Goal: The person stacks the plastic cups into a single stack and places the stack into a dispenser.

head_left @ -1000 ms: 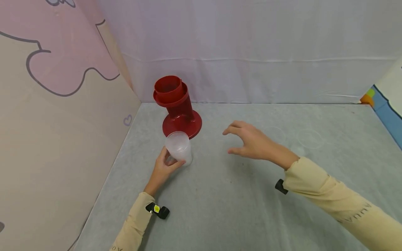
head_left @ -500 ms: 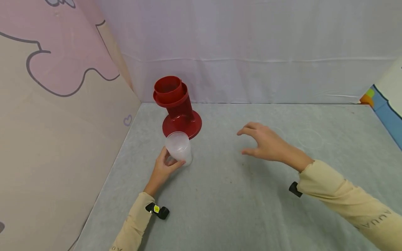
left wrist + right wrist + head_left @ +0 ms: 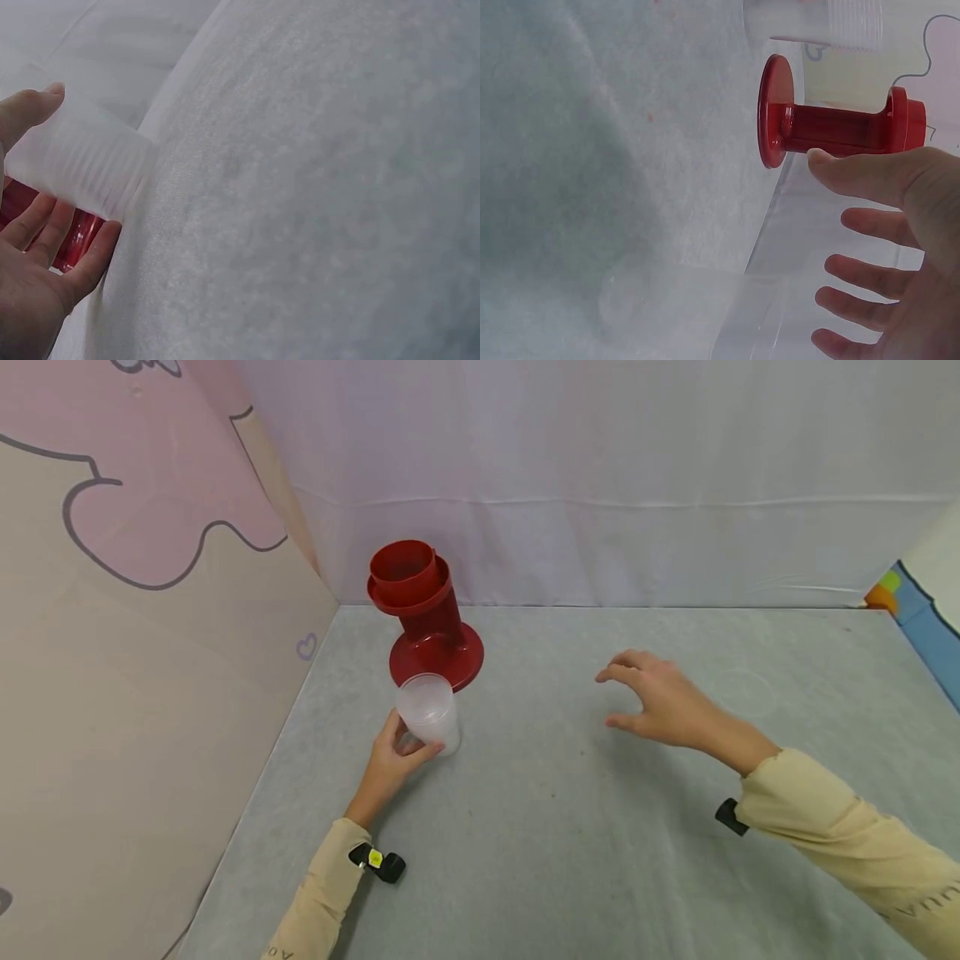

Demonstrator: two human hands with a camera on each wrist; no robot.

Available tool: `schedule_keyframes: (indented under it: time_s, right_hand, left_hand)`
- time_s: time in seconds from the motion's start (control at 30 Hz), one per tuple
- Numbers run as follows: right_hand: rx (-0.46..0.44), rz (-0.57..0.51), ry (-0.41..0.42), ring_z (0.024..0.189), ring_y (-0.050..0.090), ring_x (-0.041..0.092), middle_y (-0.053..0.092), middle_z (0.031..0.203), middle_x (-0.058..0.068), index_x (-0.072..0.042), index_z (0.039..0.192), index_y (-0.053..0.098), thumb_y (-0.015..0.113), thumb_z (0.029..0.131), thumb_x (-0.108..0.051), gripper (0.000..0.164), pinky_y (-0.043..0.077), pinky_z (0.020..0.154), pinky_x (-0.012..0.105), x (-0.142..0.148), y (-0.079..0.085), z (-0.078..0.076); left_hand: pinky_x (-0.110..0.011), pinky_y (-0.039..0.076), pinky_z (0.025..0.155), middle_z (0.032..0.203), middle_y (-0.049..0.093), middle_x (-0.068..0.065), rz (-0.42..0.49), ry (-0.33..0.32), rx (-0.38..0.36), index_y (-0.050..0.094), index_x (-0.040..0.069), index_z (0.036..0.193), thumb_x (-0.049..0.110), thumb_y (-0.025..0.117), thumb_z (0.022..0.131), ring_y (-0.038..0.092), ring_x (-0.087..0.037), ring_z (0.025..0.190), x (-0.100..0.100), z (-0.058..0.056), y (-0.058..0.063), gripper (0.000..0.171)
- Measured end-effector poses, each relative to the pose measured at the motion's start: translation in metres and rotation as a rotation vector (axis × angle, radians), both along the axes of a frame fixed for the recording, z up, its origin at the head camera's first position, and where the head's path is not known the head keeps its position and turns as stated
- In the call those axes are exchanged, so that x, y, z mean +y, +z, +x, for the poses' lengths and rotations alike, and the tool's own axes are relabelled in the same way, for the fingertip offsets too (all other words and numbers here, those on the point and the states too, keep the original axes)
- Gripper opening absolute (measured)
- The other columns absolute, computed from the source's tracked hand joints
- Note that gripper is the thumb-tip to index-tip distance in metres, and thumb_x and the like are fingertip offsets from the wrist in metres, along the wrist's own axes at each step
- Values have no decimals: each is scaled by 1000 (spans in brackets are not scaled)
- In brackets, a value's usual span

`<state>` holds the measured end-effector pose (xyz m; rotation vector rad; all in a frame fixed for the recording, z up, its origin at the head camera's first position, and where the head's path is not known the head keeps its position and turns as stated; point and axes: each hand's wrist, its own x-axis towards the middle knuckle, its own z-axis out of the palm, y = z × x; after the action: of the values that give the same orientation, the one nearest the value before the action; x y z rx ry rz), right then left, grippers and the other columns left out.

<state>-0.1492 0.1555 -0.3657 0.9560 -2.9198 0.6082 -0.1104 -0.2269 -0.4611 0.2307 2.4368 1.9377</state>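
Note:
A translucent ribbed plastic cup [image 3: 429,714] stands upright on the table, just in front of a red flanged stand [image 3: 427,610]. My left hand [image 3: 386,768] holds that cup low down, thumb on one side and fingers on the other, as the left wrist view also shows. Above the table at centre right, my right hand [image 3: 663,702] is held with fingers spread and nothing between them. A faint clear rounded thing [image 3: 697,311], perhaps a see-through cup, lies beyond its fingers in the right wrist view. In the head view only a pale ring [image 3: 746,693] shows behind that hand.
A grey cloth-covered table [image 3: 510,860] runs back to a white curtain [image 3: 600,485]. On the left a printed wall panel [image 3: 150,693] borders the table. The red stand has an open tube at its top. Each wrist carries a small black camera [image 3: 731,817].
My right hand has moved steadily right, away from the cup, its fingers staying spread. My left hand, the cup and the red stand have stayed in place.

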Motion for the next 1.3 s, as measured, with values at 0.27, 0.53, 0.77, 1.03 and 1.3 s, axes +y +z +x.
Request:
schedule_keyframes:
  time_s: [0.27,0.53,0.77,1.03,1.3]
  right_hand:
    - [-9,56,-67,112,44,43,48,124,22,-5,119,60,82,73,-17,52,35,84,65,14,-1,-1]
    - [-23,95,-125,116,37,48,41,129,28,-3,126,55,80,75,-20,59,37,80,65,26,-7,-5]
    - [-106,54,-122,109,43,46,41,126,30,2,128,53,75,80,-15,56,40,85,60,32,-10,-10]
    - [-187,61,-140,92,56,37,41,122,27,1,132,49,78,78,-19,64,49,75,51,33,-8,-14]
    - [-206,64,-152,100,54,40,46,118,27,2,127,54,80,76,-26,64,47,81,54,36,-2,-16]
  left_hand:
    - [-45,45,95,136,46,-6,-5,4,11,35,13,141,7,75,81,46,-23,122,1,1,2,73]
    - [-45,45,95,136,46,-6,-15,4,14,35,13,141,8,75,81,45,-23,122,1,2,2,73]
    - [-46,45,95,137,45,-6,-3,-2,19,34,13,142,8,74,81,45,-24,122,-1,2,0,73]
    - [-47,44,95,137,45,-5,0,-8,29,34,14,142,8,74,81,45,-24,123,-2,1,-1,73]
    - [-48,47,93,134,47,-7,16,-37,71,36,13,140,3,74,80,46,-23,121,-2,1,0,72]
